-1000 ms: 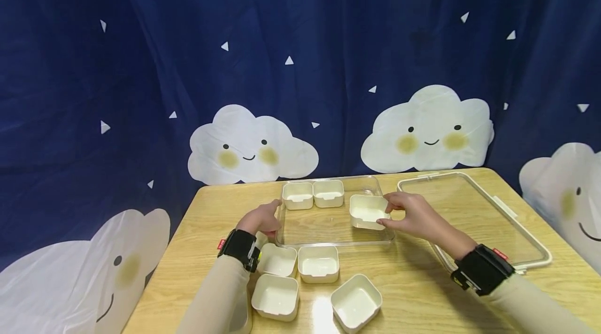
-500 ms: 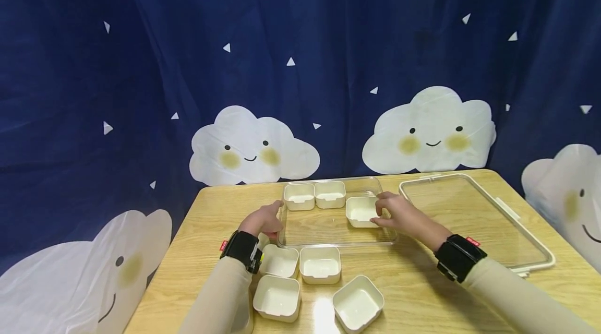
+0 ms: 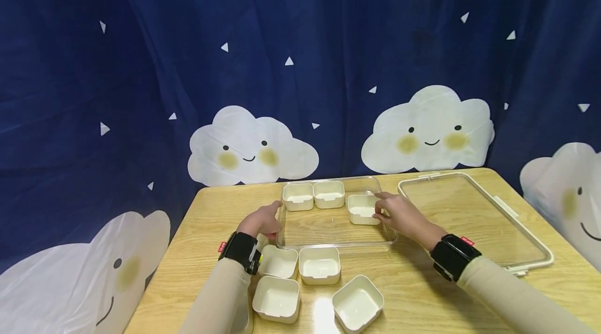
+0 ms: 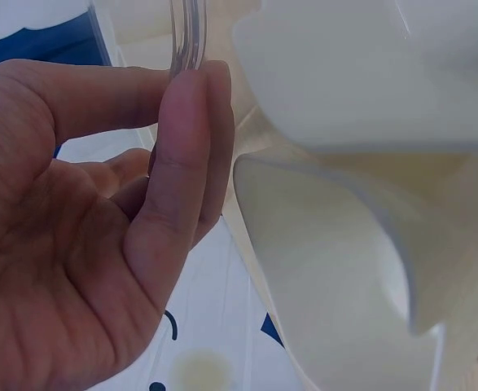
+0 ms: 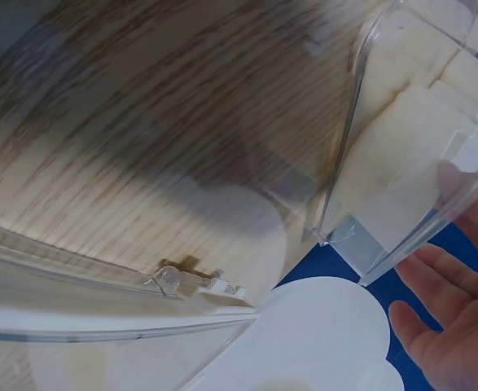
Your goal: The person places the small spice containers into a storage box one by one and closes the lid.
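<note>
In the head view a clear plastic box (image 3: 319, 229) stands toward the back of the table. My left hand (image 3: 260, 221) holds its left wall, and the left wrist view shows thumb and fingers pinching the clear edge (image 4: 190, 37). At the right side of the box, my right hand (image 3: 403, 215) pinches a small cream bin (image 3: 360, 210) by its right wall, inside the box outline. Seen from the right wrist, that cream bin shows through the clear wall, with the right hand (image 5: 458, 318) over it. Two more cream bins, one left (image 3: 298, 197) and one right (image 3: 329, 194), sit side by side in the back left corner.
Several cream bins stand in front of the box, among them an angled one (image 3: 358, 303) and one (image 3: 320, 266) near the front wall. Another is partly hidden by my left sleeve. A clear lid with a white rim (image 3: 504, 209) lies at right. A blue curtain (image 3: 300, 21) hangs behind.
My right hand has moved left and slightly back with the cream bin, bringing it further into the clear box. The left hand keeps its place on the wall.
</note>
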